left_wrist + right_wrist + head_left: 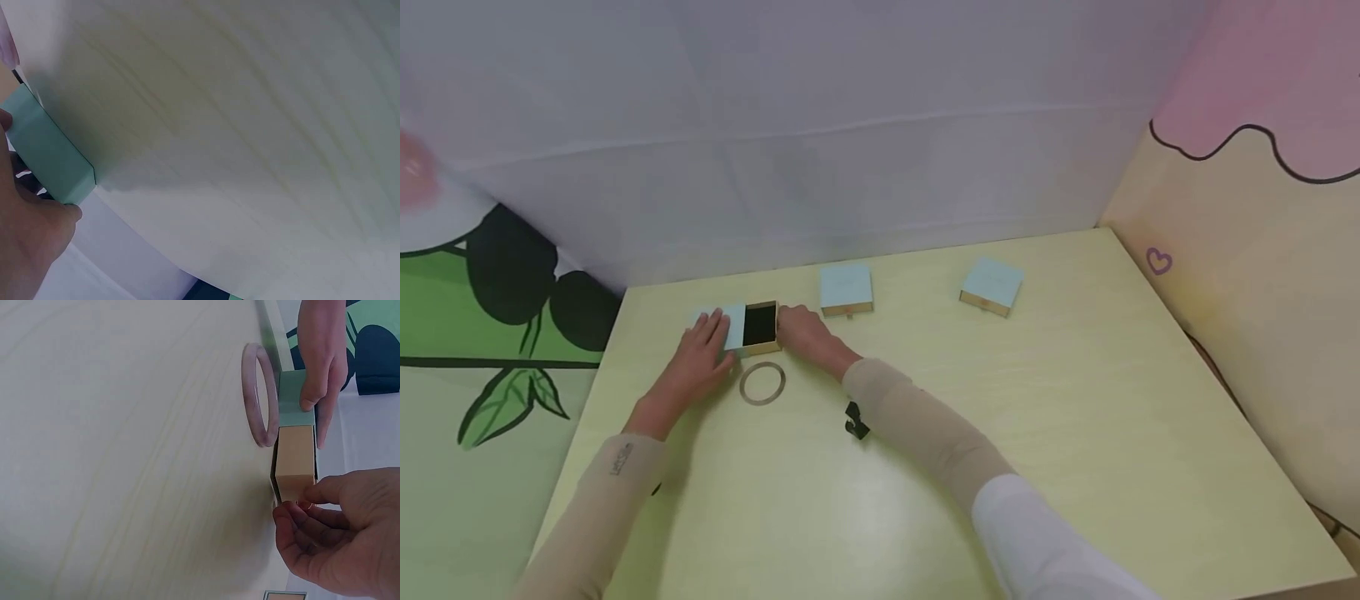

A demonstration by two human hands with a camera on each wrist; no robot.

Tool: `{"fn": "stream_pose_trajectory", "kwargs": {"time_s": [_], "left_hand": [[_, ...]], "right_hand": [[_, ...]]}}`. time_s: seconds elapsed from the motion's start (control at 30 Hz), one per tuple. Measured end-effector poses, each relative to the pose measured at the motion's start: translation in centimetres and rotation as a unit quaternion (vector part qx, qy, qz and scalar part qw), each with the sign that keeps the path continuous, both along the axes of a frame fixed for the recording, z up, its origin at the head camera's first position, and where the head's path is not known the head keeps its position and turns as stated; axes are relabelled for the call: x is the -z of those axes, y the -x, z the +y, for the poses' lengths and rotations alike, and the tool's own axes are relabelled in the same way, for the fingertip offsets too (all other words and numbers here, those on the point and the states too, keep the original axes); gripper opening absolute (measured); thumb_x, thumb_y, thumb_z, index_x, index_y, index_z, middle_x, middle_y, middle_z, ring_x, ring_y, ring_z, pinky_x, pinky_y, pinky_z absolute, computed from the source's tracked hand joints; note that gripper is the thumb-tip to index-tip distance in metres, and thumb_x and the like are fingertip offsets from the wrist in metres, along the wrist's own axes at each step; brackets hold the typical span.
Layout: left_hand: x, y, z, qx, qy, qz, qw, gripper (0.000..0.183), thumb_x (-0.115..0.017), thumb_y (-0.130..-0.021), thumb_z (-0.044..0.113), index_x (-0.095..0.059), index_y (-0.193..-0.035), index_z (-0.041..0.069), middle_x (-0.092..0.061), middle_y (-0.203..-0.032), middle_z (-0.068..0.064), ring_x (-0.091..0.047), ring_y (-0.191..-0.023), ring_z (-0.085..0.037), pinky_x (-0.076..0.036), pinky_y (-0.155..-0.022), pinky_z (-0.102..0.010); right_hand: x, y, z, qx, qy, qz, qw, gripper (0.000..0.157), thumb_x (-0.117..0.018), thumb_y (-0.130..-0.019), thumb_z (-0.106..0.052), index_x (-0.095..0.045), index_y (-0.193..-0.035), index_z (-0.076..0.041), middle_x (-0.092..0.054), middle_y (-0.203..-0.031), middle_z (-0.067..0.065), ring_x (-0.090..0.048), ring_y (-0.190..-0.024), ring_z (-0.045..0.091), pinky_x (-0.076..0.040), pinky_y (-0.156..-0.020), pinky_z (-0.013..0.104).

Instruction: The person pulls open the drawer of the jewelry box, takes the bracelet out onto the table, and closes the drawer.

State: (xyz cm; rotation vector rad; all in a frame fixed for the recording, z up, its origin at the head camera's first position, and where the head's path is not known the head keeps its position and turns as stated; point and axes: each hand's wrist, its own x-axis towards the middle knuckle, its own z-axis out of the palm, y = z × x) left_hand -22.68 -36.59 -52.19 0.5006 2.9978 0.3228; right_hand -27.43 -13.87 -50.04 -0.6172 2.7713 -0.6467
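Observation:
A pale blue drawer box (734, 330) lies at the back left of the table, its drawer (761, 324) slid partly out and showing a black inside. My left hand (702, 353) holds the blue sleeve, fingers across the top and thumb at the near side. At the drawer's right end, my right hand (805, 331) pinches the end with thumb and fingertips. The tan drawer side (295, 453) shows in the right wrist view. Just in front of the box lies a bangle (763, 383), pale pinkish brown in the right wrist view.
Two more pale blue boxes, a middle one (846, 289) and a right one (992, 286), lie shut along the back of the table (1075, 400). A small black piece (856, 421) shows beside the right sleeve. A cloth wall (880, 183) rises behind the table.

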Motion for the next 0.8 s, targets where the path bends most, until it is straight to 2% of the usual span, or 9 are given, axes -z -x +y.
{"fn": "stream_pose_trajectory", "kwargs": {"time_s": [0.13, 0.3, 0.57, 0.8], "left_hand": [[0.1, -0.5, -0.4, -0.008, -0.005, -0.005, 0.9999, 0.068, -0.041, -0.108, 0.029, -0.013, -0.16, -0.006, -0.008, -0.166, -0.029, -0.004, -0.152, -0.05, -0.009, -0.118, -0.07], [0.0, -0.7, -0.7, -0.01, -0.011, -0.003, 0.9999, 0.068, -0.04, -0.108, 0.028, -0.013, -0.16, -0.006, -0.009, -0.166, -0.03, -0.004, -0.153, -0.049, -0.009, -0.118, -0.07], [-0.1, -0.8, -0.6, -0.013, -0.016, -0.003, 0.9998, 0.068, -0.042, -0.108, 0.029, -0.014, -0.16, -0.005, -0.01, -0.166, -0.028, -0.005, -0.153, -0.049, -0.011, -0.118, -0.071], [-0.4, -0.9, -0.6, -0.016, -0.015, -0.013, 0.9997, 0.069, -0.041, -0.108, 0.03, -0.013, -0.16, -0.004, -0.008, -0.167, -0.027, -0.004, -0.153, -0.048, -0.01, -0.118, -0.07]], "right_hand": [[0.0, -0.4, -1.0, -0.012, 0.005, 0.005, 1.0, 0.009, -0.053, -0.101, -0.007, -0.062, -0.098, -0.007, -0.048, -0.069, -0.002, -0.038, -0.056, 0.008, -0.033, -0.044, 0.021], [0.0, -0.5, -2.0, -0.016, 0.012, 0.029, 0.999, 0.011, -0.055, -0.101, -0.009, -0.064, -0.095, -0.008, -0.054, -0.07, -0.001, -0.043, -0.056, 0.009, -0.035, -0.044, 0.021], [-0.7, -0.4, -2.7, -0.035, 0.011, 0.007, 0.999, 0.011, -0.054, -0.101, -0.006, -0.063, -0.096, -0.009, -0.055, -0.073, -0.001, -0.042, -0.055, 0.009, -0.035, -0.045, 0.02], [-0.7, -0.6, -3.1, -0.035, 0.008, 0.021, 0.999, 0.008, -0.056, -0.1, -0.006, -0.064, -0.103, -0.007, -0.061, -0.08, 0.0, -0.048, -0.061, 0.011, -0.038, -0.048, 0.021]]}}
